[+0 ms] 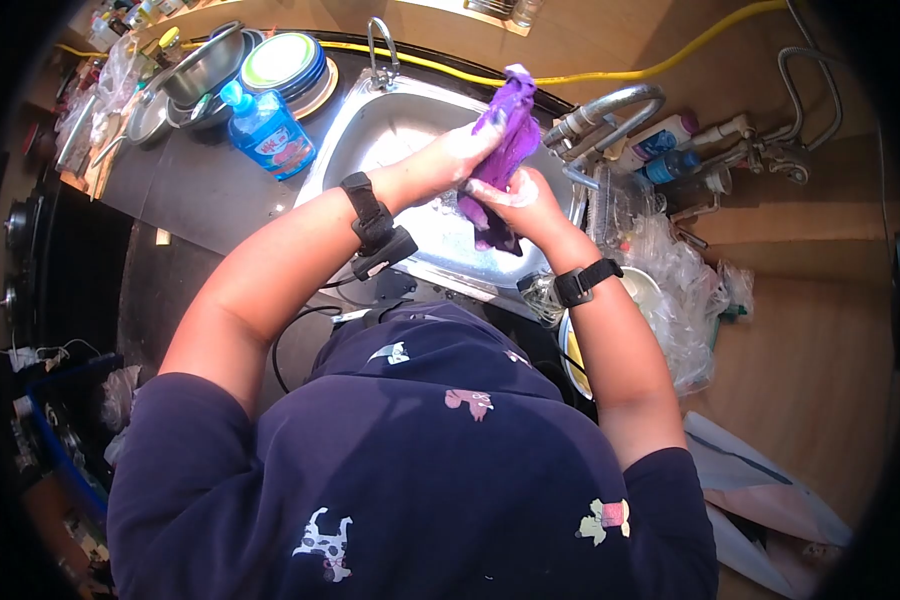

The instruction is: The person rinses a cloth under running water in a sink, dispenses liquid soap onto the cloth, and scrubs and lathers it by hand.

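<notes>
A wet purple cloth (513, 120) is bunched up over the steel sink (354, 140), with patches of white suds on it. My left hand (475, 145) is closed round its upper part, foam showing on the fingers and the back of the hand. Lower down and to the right, my right hand (530, 203) grips the cloth too, with suds along the thumb. A darker end of the cloth hangs below my hands toward the basin. Some of my fingertips are hidden by the folds.
A blue soap bottle (272, 135) stands left of the sink, near stacked plates (282, 62) and metal pans (206, 72). Faucets rise at the back (378, 50) and right (620, 105). Clear plastic bags (670, 290) and a bucket (642, 290) sit to the right.
</notes>
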`<move>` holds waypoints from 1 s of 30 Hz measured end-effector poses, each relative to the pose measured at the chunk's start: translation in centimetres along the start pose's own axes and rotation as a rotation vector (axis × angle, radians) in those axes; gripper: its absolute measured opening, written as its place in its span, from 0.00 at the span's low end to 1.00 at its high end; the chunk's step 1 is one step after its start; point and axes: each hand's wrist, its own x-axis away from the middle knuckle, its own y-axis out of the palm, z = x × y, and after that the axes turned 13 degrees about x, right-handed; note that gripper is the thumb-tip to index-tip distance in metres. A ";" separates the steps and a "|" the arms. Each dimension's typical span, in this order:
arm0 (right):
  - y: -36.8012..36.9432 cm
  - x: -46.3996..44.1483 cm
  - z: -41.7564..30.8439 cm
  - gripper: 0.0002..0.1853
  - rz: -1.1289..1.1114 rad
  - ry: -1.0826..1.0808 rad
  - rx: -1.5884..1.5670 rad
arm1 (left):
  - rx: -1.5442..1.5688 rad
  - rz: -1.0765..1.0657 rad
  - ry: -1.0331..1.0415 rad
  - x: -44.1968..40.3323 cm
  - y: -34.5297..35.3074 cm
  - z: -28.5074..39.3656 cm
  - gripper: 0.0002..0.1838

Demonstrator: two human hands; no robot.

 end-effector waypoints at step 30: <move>1.4 -1.1 2.2 0.12 0.268 -0.294 -0.275 | 0.183 0.083 0.072 1.0 -2.9 -0.2 0.27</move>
